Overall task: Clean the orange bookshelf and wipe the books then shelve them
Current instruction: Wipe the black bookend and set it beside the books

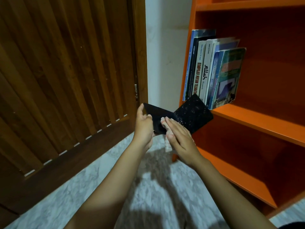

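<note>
Both hands are raised in front of the orange bookshelf [257,123], working on a black book [193,116] that is held splayed open in the air. Left hand [144,125] grips the left cover, thumb over its upper edge and fingers wrapped behind and beneath. Right hand [179,138] lies flat, fingers together, pressing a pale pinkish cloth [166,129] against the book near its fold; a tail of the cloth hangs down below the palm. The right-hand cover tilts up toward the shelf and is speckled with pale flecks, its far corner overlapping the lower ends of the shelved books in the view.

A row of books [212,71] stands upright at the left end of one shelf board, spines outward, with a green-covered one at the right end of the row, its front cover facing the open shelf. That board is bare to the right of them, and the shelves above and below show nothing on them. A slatted wooden door [66,80] fills the left, a white wall [165,55] sits between door and bookshelf, and pale marbled floor [82,187] lies underneath
</note>
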Motion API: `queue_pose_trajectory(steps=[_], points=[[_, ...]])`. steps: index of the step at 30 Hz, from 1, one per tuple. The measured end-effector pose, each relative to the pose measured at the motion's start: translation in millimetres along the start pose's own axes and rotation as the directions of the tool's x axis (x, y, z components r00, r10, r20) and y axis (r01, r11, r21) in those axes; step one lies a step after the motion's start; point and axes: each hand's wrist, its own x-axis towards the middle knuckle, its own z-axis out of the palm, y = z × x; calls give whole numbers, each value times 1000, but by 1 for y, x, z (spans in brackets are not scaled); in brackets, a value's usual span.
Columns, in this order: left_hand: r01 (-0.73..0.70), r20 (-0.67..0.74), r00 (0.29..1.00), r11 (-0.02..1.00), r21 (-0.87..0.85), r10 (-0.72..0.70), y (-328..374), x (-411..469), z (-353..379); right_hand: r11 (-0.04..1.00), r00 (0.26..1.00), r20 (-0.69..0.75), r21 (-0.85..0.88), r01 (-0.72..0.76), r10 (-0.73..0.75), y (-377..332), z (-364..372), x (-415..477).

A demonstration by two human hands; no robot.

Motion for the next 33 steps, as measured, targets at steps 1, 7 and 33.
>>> queue_pose_trajectory(steps=[1, 7, 33], points=[[23, -22, 999, 1000, -1, -23, 1, 1, 0, 999, 999, 43, -33, 17, -16, 2, -1, -2], [110, -33, 993, 990, -89, -113, 8, -2, 1, 989, 1000, 7, -144, 31, -30, 0, -4, 0], [-560, 389, 806, 788, 257, 446, -15, 3, -18, 570, 842, -182, 804, -170, 508, -4, -26, 25]])
